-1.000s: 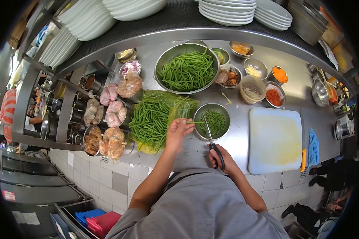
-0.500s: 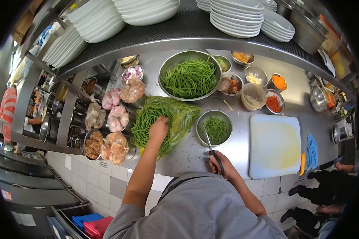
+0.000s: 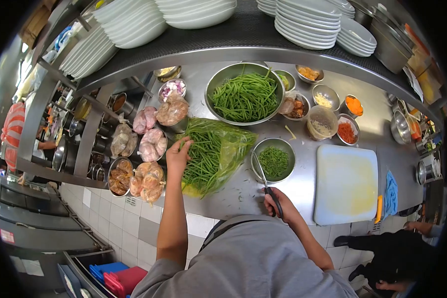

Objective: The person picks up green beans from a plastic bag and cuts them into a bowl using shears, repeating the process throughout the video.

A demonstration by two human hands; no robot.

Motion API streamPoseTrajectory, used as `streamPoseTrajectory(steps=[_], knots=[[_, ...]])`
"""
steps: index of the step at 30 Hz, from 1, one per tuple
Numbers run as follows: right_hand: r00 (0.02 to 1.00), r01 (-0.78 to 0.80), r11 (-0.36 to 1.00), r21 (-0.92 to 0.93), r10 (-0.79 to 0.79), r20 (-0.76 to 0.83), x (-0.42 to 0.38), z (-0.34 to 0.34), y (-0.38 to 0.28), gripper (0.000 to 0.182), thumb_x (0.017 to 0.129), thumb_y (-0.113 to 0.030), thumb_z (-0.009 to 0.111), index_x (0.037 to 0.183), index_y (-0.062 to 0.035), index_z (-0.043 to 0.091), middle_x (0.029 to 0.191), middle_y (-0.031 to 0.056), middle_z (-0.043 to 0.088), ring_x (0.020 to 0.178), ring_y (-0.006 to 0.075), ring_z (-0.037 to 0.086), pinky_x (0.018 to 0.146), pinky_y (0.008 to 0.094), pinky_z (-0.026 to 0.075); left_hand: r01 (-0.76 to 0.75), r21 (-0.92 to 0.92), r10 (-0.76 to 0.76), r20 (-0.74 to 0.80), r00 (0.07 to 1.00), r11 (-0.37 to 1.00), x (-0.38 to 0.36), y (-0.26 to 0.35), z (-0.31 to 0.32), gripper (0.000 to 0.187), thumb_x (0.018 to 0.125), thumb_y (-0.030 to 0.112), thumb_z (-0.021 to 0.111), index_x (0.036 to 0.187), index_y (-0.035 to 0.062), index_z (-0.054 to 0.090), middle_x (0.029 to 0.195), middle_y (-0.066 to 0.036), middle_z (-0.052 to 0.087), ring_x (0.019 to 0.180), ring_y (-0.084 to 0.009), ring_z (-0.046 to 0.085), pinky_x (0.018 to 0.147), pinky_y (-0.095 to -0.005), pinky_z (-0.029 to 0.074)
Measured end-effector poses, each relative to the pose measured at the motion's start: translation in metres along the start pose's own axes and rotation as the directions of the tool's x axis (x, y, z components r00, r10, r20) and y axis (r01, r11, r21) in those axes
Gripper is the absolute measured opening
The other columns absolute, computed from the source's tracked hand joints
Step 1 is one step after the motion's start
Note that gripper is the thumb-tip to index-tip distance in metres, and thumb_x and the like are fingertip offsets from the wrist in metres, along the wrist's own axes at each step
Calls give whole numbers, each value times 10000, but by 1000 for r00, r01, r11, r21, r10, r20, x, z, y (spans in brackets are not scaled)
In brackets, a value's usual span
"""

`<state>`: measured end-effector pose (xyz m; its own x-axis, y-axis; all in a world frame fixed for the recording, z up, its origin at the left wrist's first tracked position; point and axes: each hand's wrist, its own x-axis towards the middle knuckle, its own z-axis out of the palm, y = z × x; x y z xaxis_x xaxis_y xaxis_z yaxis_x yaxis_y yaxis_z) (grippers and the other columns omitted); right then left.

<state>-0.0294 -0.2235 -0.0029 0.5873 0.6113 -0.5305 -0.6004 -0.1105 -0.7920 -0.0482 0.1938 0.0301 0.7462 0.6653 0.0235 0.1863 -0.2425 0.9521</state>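
Note:
My left hand is at the left edge of a yellow-green plastic bag full of long green beans. Its fingers are bent and close together; whatever they pinch is too small to make out. In my right hand are black-handled scissors, gripped by the handles. Their blades point away from me and rest over the left rim of a steel bowl holding finely cut green pieces. Behind the bag stands a large steel bowl heaped with more green beans.
Bagged meat in containers lines the left side. Small bowls of chopped ingredients, including shredded orange-red food, stand at the back right. A white cutting board and blue cloth lie right. Overhead, a shelf carries stacked plates. A co-worker's dark-clothed legs show lower right.
My left hand has moved from the middle of the beans to the bag's left edge. The scissors stay in my right hand. The whole view has shifted slightly.

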Motion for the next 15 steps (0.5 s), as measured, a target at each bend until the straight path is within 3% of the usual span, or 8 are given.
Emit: streamPoseTrajectory(steps=[2,4,6,10,12,13,15], knots=[[1000,-9,1000,9,9,17,2,1,-1,475,1020,-389,708,1346,-71,573,781,-20,555,617,83,522,533,244,452,25,-106,-26,-15,1000,994,2,3,-5,299,1027,152,689,1278,-10,683,988,-56,783,547,-34,506,520,-205,428],[999,-15,1000,21,15,30,4,2,0,469,1021,-386,707,1344,-74,575,777,-20,555,615,82,521,532,245,454,-5,-340,-25,-83,996,941,4,1,-6,239,1008,139,712,1209,11,696,954,-58,789,524,-37,499,499,-211,418],[999,-18,1000,8,18,29,3,4,-2,464,1022,-378,707,1352,-78,576,778,-20,556,607,80,512,532,243,443,-1,-331,-22,-68,997,944,2,3,-6,199,1001,131,719,1155,13,675,984,-73,793,529,-39,494,500,-208,406],[998,0,1000,-16,1,65,-1,6,-8,489,1010,-341,731,1382,-78,555,771,-26,546,594,79,497,524,245,414,147,-342,-122,94,988,928,-16,12,15,140,998,146,723,1084,39,701,933,-48,783,538,-29,466,491,-202,359],[986,45,994,-97,-28,163,0,3,-9,559,993,-301,758,1434,-60,513,803,-39,521,667,73,489,593,243,409,216,-292,-153,224,963,932,-26,15,33,152,996,181,733,1079,54,719,913,-23,769,514,-23,446,446,-199,319],[988,42,994,-97,-27,151,1,3,-9,559,993,-301,758,1434,-60,513,803,-39,521,667,73,489,593,243,409,235,-272,-157,278,948,933,-31,17,43,160,986,184,747,1072,50,736,887,-12,760,518,-16,429,452,-199,315],[983,151,951,-269,-116,140,3,4,-11,623,982,-280,775,1472,-39,475,848,-48,499,758,64,473,673,238,408,249,-218,-156,371,915,944,-37,21,60,160,982,185,752,1069,52,736,877,-10,756,514,-13,420,449,-199,303]])
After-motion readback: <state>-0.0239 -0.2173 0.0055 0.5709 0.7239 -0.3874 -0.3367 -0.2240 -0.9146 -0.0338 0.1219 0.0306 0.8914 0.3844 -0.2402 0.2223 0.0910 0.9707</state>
